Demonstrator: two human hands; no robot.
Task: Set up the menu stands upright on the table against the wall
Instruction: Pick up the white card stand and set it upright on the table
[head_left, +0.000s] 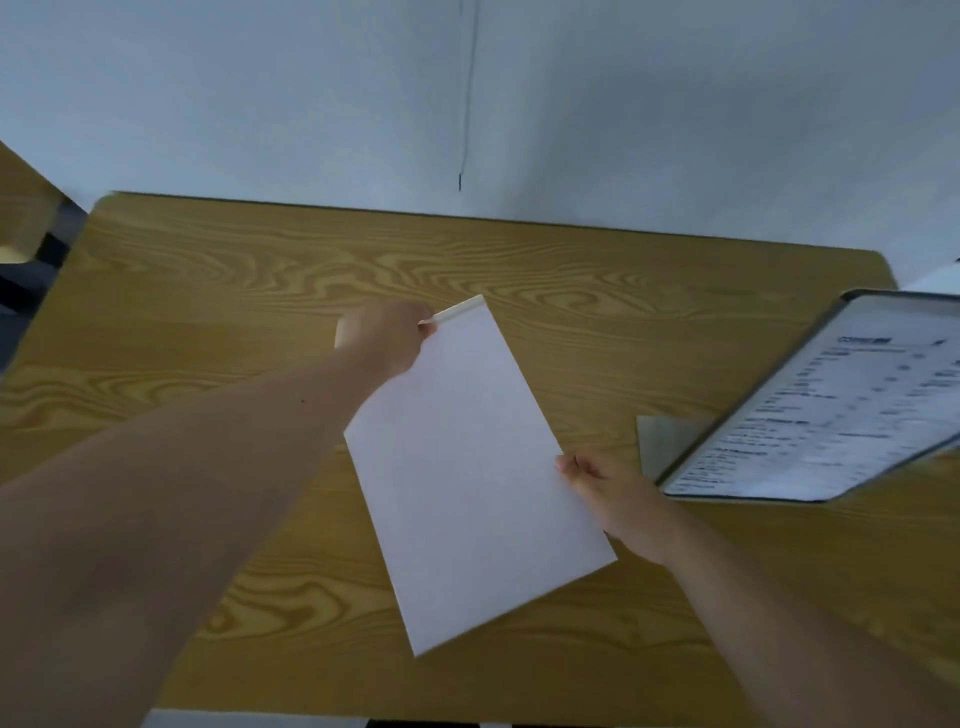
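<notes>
Here the left hand pinches the top corner of a blank white menu card and the right hand grips its side edge, holding it over the table, likely to stand it against the wall.

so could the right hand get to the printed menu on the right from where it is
Probably yes. The printed menu lies just beside the right hand with nothing between them, but that hand is pinching the white board, which the left hand also holds, so it must let go first.
</notes>
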